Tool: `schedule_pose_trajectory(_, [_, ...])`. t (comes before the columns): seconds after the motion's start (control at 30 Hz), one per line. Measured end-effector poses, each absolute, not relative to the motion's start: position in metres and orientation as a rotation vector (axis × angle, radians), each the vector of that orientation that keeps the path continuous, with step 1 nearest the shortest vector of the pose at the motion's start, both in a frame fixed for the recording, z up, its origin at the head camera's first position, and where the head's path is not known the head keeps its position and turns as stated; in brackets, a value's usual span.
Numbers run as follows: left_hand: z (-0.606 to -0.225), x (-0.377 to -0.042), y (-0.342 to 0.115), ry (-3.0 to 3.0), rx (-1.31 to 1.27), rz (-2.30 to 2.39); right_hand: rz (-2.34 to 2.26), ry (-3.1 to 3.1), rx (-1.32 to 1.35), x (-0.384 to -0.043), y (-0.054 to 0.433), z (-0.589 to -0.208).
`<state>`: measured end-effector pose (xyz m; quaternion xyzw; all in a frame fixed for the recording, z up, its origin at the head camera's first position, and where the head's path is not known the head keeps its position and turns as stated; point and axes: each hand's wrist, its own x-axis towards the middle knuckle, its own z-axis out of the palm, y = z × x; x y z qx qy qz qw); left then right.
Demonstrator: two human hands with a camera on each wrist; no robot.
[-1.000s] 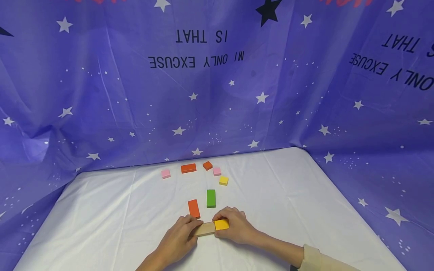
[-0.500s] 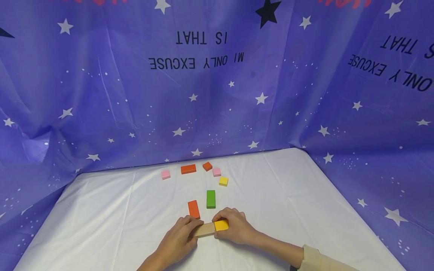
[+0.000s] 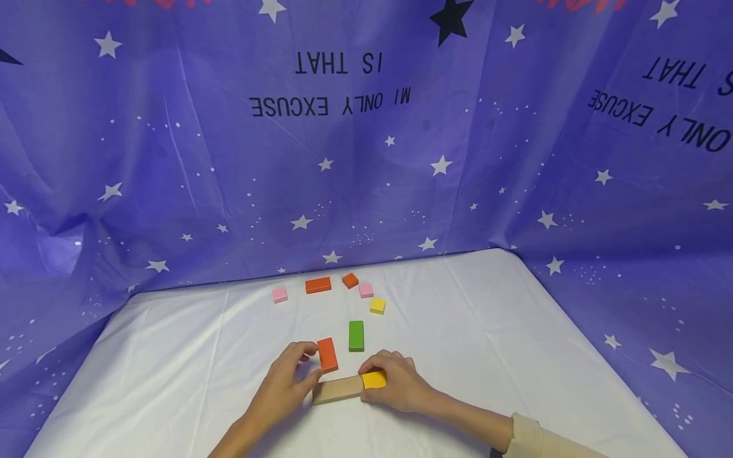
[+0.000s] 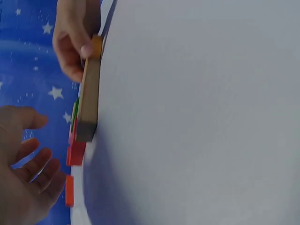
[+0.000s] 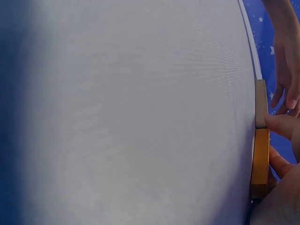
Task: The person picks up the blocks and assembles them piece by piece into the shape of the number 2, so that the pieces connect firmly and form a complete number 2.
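My right hand [image 3: 397,383] grips a yellow block [image 3: 375,380] that lies end to end with a bare wooden block [image 3: 338,390]. In the right wrist view the thumb [image 5: 281,125] reaches the seam between the orange-looking yellow block [image 5: 260,164] and the wooden one [image 5: 260,104]. My left hand [image 3: 283,381] holds nothing; its thumb and fingers stand apart at the left side of a red block [image 3: 328,354], fingertips close to its edge. The left wrist view shows that hand [image 4: 28,168] with loosely bent fingers, beside the wooden block's near end [image 4: 86,131].
A green block [image 3: 356,336] lies beyond the hands. Farther back are a yellow block [image 3: 377,306], two pink blocks [image 3: 279,295], a long red block [image 3: 318,285] and a small red one [image 3: 350,280]. A starry purple curtain [image 3: 366,191] borders the white table [image 3: 487,356].
My left hand has let go of the wooden block and moved up and left to beside the red block, uncovering the wooden block's left end. The right hand has stayed in place.
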<state>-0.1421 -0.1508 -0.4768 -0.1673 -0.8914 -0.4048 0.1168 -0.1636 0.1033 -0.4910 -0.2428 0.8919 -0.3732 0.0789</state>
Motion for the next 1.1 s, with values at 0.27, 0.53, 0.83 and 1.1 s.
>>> schedule_pose_trajectory(0.27, [-0.49, -0.161, -0.157, -2.681, -0.477, -1.362, -1.111, 2.665, -0.726, -0.163, 0.103, -0.49])
schedule_pose_trajectory(0.53, [-0.496, -0.171, -0.157, -2.752, -0.484, -1.317, -1.116, 2.656, -0.716, -0.163, 0.102, -0.489])
schedule_pose_trajectory(0.83, [-0.492, -0.181, -0.16, -2.813, -0.579, -1.267, -1.105, 2.658, -0.71, -0.163, 0.102, -0.489])
schedule_pose_trajectory(1.1, [-0.489, -0.185, -0.16, -2.849, -0.636, -1.274, -1.099, 2.649, -0.697, -0.165, 0.102, -0.49])
